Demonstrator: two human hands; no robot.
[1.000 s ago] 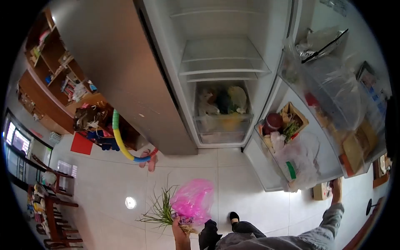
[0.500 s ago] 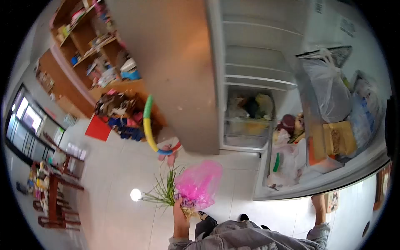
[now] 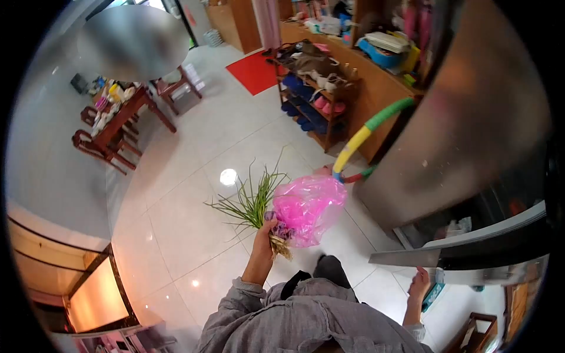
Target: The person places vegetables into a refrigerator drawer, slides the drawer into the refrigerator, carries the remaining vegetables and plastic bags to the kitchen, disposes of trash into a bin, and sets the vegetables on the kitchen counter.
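In my left hand point(image 3: 266, 233) is a bunch of spring onions point(image 3: 250, 200), gripped around its purple bulbs. The long green leaves fan out to the upper left and the pale roots hang below. A crumpled pink plastic bag point(image 3: 309, 209) lies against the bunch on the right, apparently in the same grip. My right hand point(image 3: 418, 283) is down at the lower right, close to the edge of the fridge door point(image 3: 406, 257). Its fingers look partly extended with nothing visible in them; whether they touch the door I cannot tell.
The refrigerator point(image 3: 453, 141) stands at the right, with a green and yellow hoop point(image 3: 356, 141) beside it. A shoe rack point(image 3: 315, 97) and red mat point(image 3: 256, 70) lie farther off. Left are a wooden table point(image 3: 120, 120) and chairs. Tiled floor point(image 3: 182, 217) lies between.
My view has turned left, away from the refrigerator interior. The fridge door has swung far toward closed, with my right hand near its edge. The spring onions and pink bag remain in my left hand.
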